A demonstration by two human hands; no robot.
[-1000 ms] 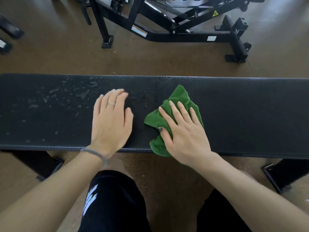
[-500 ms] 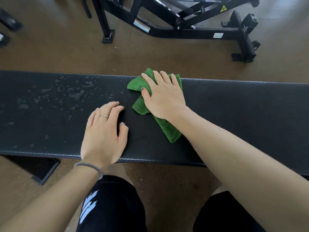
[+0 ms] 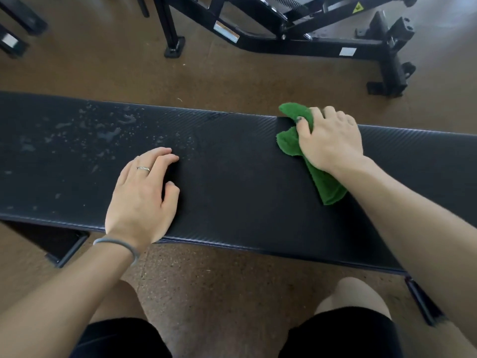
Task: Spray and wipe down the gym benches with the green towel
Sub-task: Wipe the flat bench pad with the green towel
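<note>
A long black padded bench (image 3: 232,182) runs across the view in front of me. Spray droplets (image 3: 108,133) speckle its left part. My right hand (image 3: 330,140) grips the crumpled green towel (image 3: 291,140) at the bench's far edge, thumb curled over the cloth, with the towel's tail trailing out below my wrist. My left hand (image 3: 144,195) rests on the pad near the front edge, fingers slightly bent, holding nothing. No spray bottle is in view.
A black steel gym machine frame (image 3: 296,40) stands on the brown floor beyond the bench. More black equipment (image 3: 15,29) sits at the far left. Bench feet (image 3: 67,251) show below the pad, and my knees are close to its front edge.
My right hand has swept the towel from the near middle of the pad up to the far edge and then to the right. My left hand stayed on the pad.
</note>
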